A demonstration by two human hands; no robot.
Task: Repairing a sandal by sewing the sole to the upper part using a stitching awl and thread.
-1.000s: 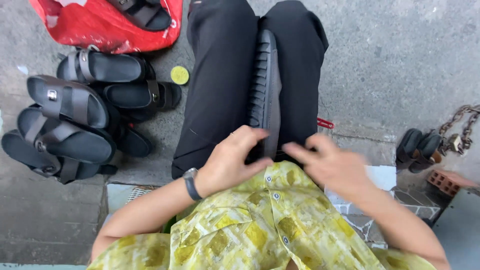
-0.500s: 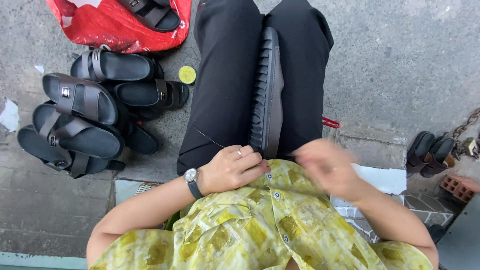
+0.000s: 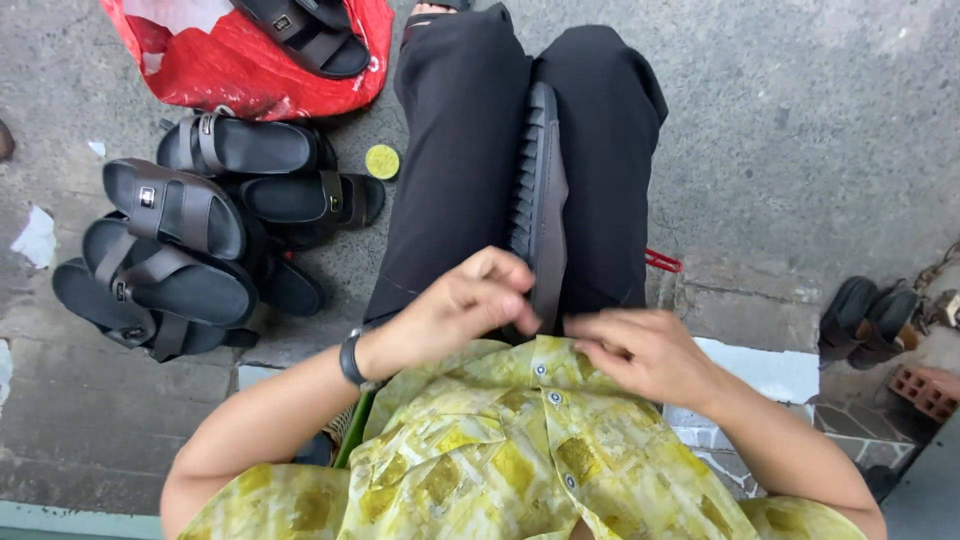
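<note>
My left hand [image 3: 465,305] pinches the near end of one dark sole [image 3: 538,205] standing on edge between my thighs. My right hand [image 3: 645,355] hovers just beside it, fingers curled, holding nothing I can make out. The sole's long axis runs straight away from me, toe end pointing far. On the floor [image 3: 800,130] to my left lie about five black sandals [image 3: 175,240], one yellow disc [image 3: 382,161] and one red bag [image 3: 250,65].

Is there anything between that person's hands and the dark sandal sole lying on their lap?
Nothing visible does. The left hand already rests its fingertips on the near end of the sandal sole, and the right hand sits just beside it at the shirt hem.
</note>
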